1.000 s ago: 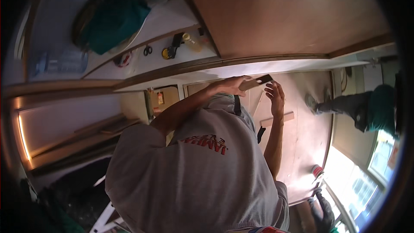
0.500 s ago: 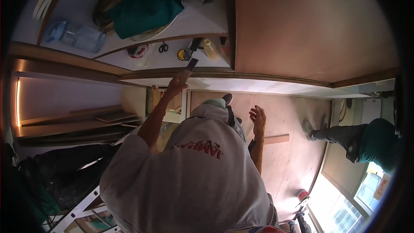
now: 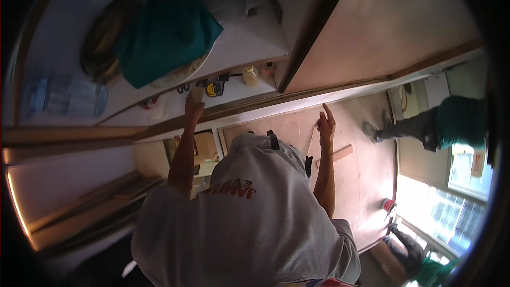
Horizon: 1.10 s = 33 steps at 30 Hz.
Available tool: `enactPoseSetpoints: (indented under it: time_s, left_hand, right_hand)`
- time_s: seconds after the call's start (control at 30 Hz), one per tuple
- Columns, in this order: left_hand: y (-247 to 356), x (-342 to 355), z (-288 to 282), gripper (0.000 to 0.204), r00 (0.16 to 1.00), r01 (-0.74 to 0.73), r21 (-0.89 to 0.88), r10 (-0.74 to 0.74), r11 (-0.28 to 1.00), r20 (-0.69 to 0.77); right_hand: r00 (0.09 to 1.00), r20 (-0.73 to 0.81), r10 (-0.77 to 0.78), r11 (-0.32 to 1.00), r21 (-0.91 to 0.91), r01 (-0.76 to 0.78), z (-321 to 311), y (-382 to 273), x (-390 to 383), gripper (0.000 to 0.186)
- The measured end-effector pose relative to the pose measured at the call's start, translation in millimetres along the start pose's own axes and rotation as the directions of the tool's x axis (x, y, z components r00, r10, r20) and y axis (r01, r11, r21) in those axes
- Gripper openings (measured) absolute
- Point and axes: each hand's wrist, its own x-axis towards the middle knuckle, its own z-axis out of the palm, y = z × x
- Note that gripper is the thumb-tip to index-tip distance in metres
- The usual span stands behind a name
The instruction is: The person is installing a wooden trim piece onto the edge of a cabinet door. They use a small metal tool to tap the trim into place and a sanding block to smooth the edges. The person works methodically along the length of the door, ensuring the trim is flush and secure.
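My left hand is closed around a small flat pale piece with a dark end, whose exact kind I cannot make out. It is at the edge of the white shelf. Just beyond it lie a yellow-and-black tape measure and black scissors. A small bottle of pale yellow liquid stands farther right. My right hand is raised above a large wooden panel, index finger stretched out and the others partly bent, with nothing visible in it.
A teal cloth covers a pale basket on the upper shelf, near a large clear water bottle. A wood strip and a can are on the panel. One person stands at right, another lower right.
My left hand has moved left and farther in over the shelf edge with the pale piece. My right hand has risen, its index finger now extended. The whole view has tilted.
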Motion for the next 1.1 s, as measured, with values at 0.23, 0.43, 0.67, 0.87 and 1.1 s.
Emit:
enactPoseSetpoints:
  time_s: [0.23,0.43,0.67,0.87,1.1]
  left_hand:
    - [-99.7,30.3,26.2,0.063,0.979,-0.192,0.255,0.166,0.948,0.121]
    - [-100.1,23.4,25.4,0.073,0.971,-0.125,0.357,0.04,0.926,0.235]
    - [-38.1,-31.7,15.1,0.043,0.885,-0.461,0.027,0.461,0.887,-0.062]
    - [147.9,-64.1,15.0,0.035,0.662,-0.635,-0.4,0.732,0.661,0.159]
    - [280.8,-79.8,84.6,0.047,0.044,-0.788,-0.607,0.993,0.103,0.111]
  right_hand:
    - [0.988,0.154,0.012,0.984,0.175,-0.039,86.6,61.7,-17.8,0.076]
    - [0.955,0.207,0.211,0.975,0.022,-0.221,146.1,40.0,-46.8,0.057]
    - [0.982,0.106,0.156,0.986,-0.068,-0.149,162.6,0.2,-61.5,0.053]
    - [0.959,0.182,0.218,0.938,0.232,-0.257,176.4,-16.3,-64.9,0.052]
    - [0.804,0.533,-0.264,0.301,0.837,-0.457,157.9,-46.6,-48.4,0.084]
